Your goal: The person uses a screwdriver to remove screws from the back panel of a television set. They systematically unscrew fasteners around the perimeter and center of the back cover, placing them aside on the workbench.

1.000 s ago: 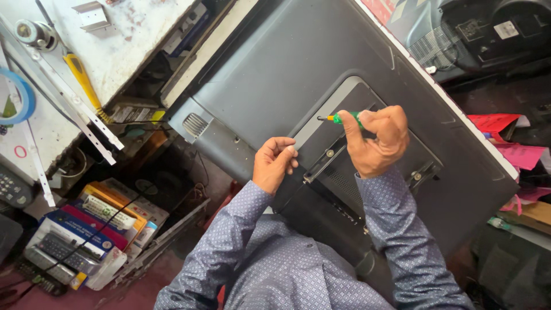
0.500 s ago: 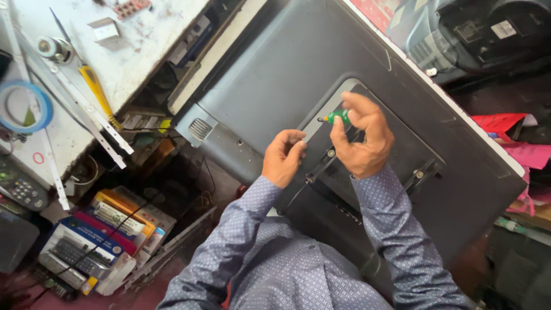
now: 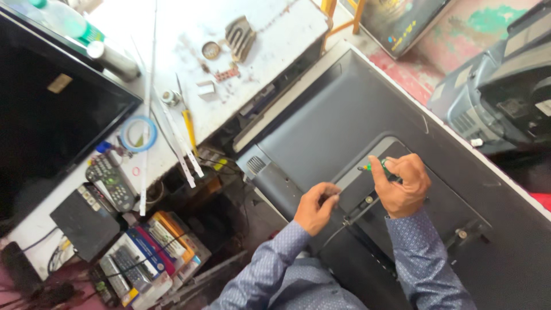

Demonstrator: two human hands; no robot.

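A large dark grey television back panel [image 3: 356, 109] lies face down in front of me, with a raised darker section at its middle. My right hand [image 3: 402, 186] is closed around a green-handled screwdriver [image 3: 376, 166], whose tip points left over that raised section. My left hand [image 3: 315, 206] rests on the panel's lower edge with the fingers curled, pinching at something too small to make out. A thin black cable [image 3: 359, 215] runs across the panel between my hands.
A white workbench [image 3: 189, 63] at left carries a roll of tape [image 3: 138, 134], long white strips [image 3: 181, 143], a remote control [image 3: 109, 181] and small metal parts. A black screen [image 3: 51, 115] sits at far left. Boxes [image 3: 143, 255] lie below. A grey machine [image 3: 499, 86] stands at right.
The view has shifted, showing more of the workbench and the black screen. My hands stay on the panel, the right still gripping the screwdriver, the left a little lower.
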